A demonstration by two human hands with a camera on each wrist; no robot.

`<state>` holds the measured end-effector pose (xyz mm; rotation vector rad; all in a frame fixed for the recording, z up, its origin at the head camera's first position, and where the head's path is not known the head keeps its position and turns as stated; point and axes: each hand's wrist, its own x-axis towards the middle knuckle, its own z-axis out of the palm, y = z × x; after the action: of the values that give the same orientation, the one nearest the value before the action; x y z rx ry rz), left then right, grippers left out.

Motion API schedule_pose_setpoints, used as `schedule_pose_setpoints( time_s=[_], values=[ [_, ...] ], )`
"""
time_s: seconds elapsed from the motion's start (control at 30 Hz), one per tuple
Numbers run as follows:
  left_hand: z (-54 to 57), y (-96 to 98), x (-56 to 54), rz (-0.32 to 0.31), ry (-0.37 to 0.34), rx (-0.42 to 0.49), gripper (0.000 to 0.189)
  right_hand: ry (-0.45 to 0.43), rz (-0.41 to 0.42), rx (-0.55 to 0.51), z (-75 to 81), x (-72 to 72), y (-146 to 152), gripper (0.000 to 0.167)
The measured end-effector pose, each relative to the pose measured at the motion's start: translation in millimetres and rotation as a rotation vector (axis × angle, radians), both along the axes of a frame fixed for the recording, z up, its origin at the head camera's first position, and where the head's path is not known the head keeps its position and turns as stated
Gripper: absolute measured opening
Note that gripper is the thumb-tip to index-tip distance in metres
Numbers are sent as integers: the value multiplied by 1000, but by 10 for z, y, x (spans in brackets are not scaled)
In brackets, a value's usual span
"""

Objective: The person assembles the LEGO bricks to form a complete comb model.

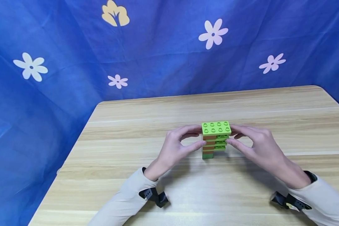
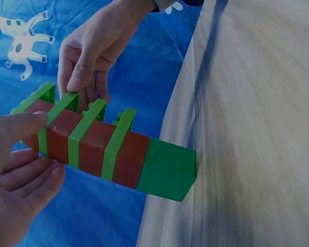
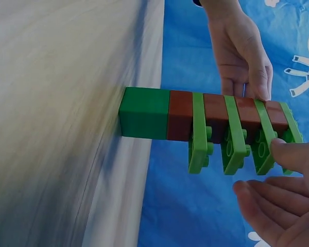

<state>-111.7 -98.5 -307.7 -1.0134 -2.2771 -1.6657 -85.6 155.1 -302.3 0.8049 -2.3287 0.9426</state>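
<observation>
A tower of toy building bricks [image 1: 216, 129] stands upright on the table. Its base is a dark green block [image 3: 144, 114]; above it, reddish-brown blocks [image 2: 96, 148] alternate with thin light green plates [image 3: 235, 136] that jut out to the right. A studded light green plate tops it in the head view. From the left, my left hand [image 1: 175, 145] holds the upper part, thumb on the front and fingers behind. My right hand [image 1: 261, 149] pinches the jutting plates from the right, its thumb at a plate's edge; its fingertips are hidden behind the tower in the head view.
The wood-grain table [image 1: 124, 141] has rounded far corners. Behind it and along its left side hangs a blue curtain [image 1: 164, 62] with pale flowers. Small black cameras [image 1: 155, 195] are strapped at both wrists.
</observation>
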Motion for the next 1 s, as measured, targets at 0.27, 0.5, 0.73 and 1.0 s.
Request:
schedule_pose_setpoints(
  time_s=[0.27, 0.5, 0.73, 1.0],
  values=[
    [29, 22, 9, 30, 29, 16, 35, 18, 29, -34, 15, -26, -23, 45],
    [46, 12, 4, 39, 28, -4, 33, -3, 57, -55, 17, -56, -27, 44],
    [63, 11, -7, 33, -32, -3, 34, -10, 59, -61, 10, -75, -20, 42],
    [33, 48, -90, 67, -155, -29, 33, -103, -15, -48, -33, -120, -41, 30]
  ],
)
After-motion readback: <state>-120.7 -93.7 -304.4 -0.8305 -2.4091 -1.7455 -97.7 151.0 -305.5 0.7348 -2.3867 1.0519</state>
